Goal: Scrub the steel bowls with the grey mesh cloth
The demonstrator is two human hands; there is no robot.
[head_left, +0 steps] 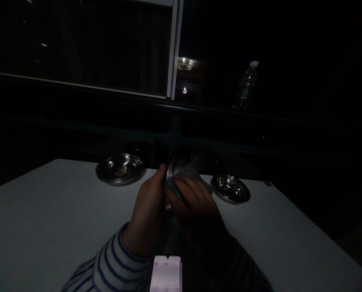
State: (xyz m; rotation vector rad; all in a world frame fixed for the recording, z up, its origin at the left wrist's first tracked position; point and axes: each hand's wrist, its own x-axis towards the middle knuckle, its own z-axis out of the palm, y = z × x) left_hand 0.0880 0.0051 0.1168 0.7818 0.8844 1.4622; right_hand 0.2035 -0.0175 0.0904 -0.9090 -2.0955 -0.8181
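Note:
My left hand (pixel 147 205) grips a shiny metal dish (pixel 177 162) by its near left side, thumb up along the rim. The dish is held tilted on edge above the table, and much of it is hidden by my hands and the dark. In my right hand (pixel 196 200) is a thin patterned cloth (pixel 195 170), pressed against the face of the dish with bent fingers. To the left lies a stack of round steel plates (pixel 108 175), the top one bearing a yellow and red sticker (pixel 120 172). On the right rests a steel dish (pixel 231 189).
Everything stands on a white table (pixel 62 219) in dim light. A lit phone (pixel 165 275) is at the near edge, below my wrists. Behind the table, a clear plastic bottle (pixel 246 87) with a white cap stands on a dark ledge beside a window frame (pixel 174 48).

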